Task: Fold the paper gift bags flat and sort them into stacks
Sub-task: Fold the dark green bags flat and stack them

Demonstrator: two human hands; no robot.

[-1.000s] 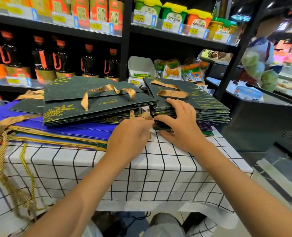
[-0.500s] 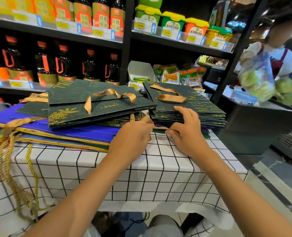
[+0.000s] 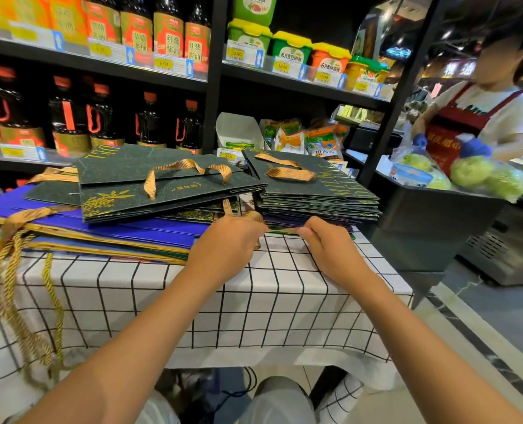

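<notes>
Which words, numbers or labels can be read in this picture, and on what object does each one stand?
"红烧酱油": red label of a bottle on the top shelf.
"草菇老抽": the red-labelled bottle left of it.
"6月香豆瓣酱": green tub.
"12.90": price tag under the tubs.
"6.00": price tag, faint.
"2.50": tag behind the bags.
"MILK": gold letters on the right stack of green bags, partly cut off.
Other tags, the snack packets and the apron are too blurred.

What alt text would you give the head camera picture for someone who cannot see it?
Two bare hands, the left hand and right hand, pinch a thin gold-edged strip at the near foot of a stack of flat dark green gift bags on a checked tablecloth. To the left lie more green bags on blue bags; shop shelves of bottles stand behind.
</notes>
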